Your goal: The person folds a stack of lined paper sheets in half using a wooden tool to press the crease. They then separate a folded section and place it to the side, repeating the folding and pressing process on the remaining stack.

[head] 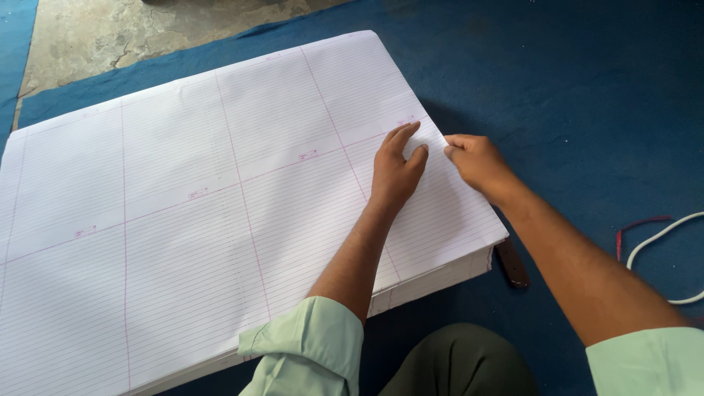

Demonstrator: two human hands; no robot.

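While the camera looks down from head height, 2 bare hands meet at the right edge of a thick stack of ruled paper (pixel 183 213) that lies flat on a dark blue mat (pixel 572 88). Each sheet is large, white and rectangular, printed with fine horizontal lines and divided by thin pink lines into a grid of page-sized panels, each with a small pink mark near its top. Along the near right edge the stack shows its depth as a pale wall of many layered sheets. With fingers spread and the palm facing down, the left hand (pixel 394 170) rests open and flat on the top sheet close to that edge. Just beside it, the right hand (pixel 475 163) is curled, its fingertips pinching the edge of the top sheet, which lifts slightly into a small raised corner between the 2 hands. Both forearms are bare below rolled, pale green sleeves (pixel 308 345) of soft cloth. By the stack's near right corner, a slim dark brown object (pixel 511 262) lies on the mat, partly tucked under the paper. Farther right, a white cord (pixel 660 238) curves beside a thin red cord (pixel 638 224). At the top left, rough grey stone floor (pixel 132 29) shows beyond the mat.
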